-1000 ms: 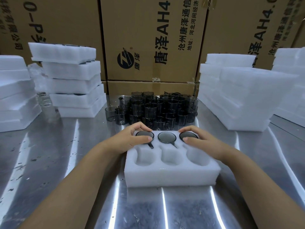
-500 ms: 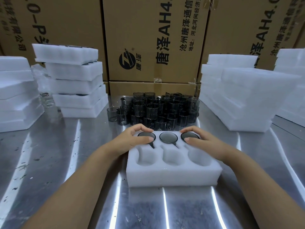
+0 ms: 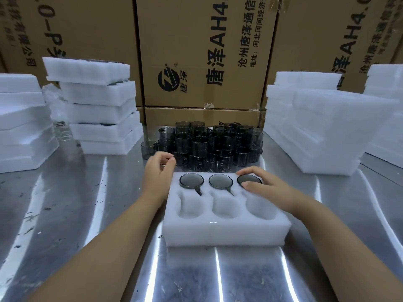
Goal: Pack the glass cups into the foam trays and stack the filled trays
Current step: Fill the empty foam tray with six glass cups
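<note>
A white foam tray (image 3: 226,232) lies on the steel table in front of me. Its far row holds three smoky glass cups (image 3: 220,181); the three near pockets are bare foam. Several loose dark glass cups (image 3: 209,147) stand clustered just behind the tray. My left hand (image 3: 158,171) hovers off the tray's far left corner, fingers loosely curled, holding nothing, close to the loose cups. My right hand (image 3: 261,184) rests with relaxed fingers on the far right cup in the tray.
Stacks of filled foam trays (image 3: 98,105) stand at the left, more foam (image 3: 19,123) at the far left. Foam tray piles (image 3: 322,129) rise at the right. Cardboard boxes (image 3: 202,51) wall off the back. The steel table (image 3: 65,203) stretches around.
My left hand has lifted off the far left cup in the tray and moved left and back toward the loose cups. My right hand stays on the right cup.
</note>
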